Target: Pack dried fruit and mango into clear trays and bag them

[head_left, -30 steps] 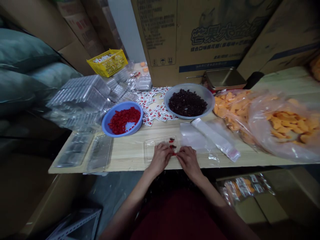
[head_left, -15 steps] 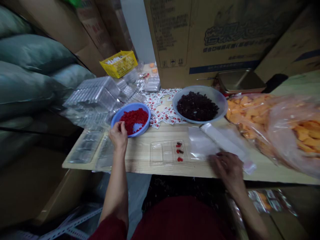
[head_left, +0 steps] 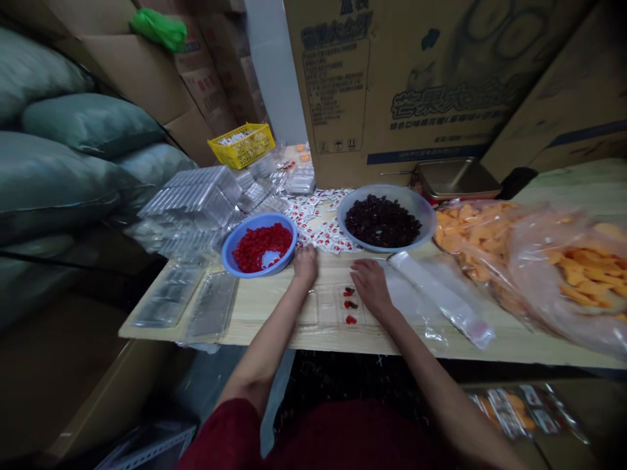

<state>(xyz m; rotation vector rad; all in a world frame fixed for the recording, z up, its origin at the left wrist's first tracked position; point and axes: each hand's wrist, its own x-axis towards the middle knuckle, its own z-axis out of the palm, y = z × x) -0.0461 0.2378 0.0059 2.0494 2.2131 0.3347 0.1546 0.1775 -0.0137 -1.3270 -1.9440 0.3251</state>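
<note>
My left hand [head_left: 306, 264] is closed at the edge of the scattered small white-and-red packets [head_left: 323, 228], right of the blue bowl of red pieces [head_left: 262, 248]; what its fingers hold is hidden. My right hand [head_left: 371, 286] is above the clear tray [head_left: 326, 305], fingers bent and partly apart, with nothing visible in them. Three small groups of red and dark pieces [head_left: 351, 304] lie in the tray's right part. Behind my right hand stands a pale bowl of dark pieces [head_left: 383, 220].
Stacked clear trays [head_left: 191, 199] and a yellow basket [head_left: 245, 149] stand at the left and back. Orange slices in plastic bags [head_left: 582, 267] lie at the right. A long white packet [head_left: 441, 297] rests beside the tray. A large carton [head_left: 343, 143] rises behind.
My left hand has moved right from the blue bowl to the packets. My right hand has moved left from the long white packet to the tray. The view has tilted up slightly.
</note>
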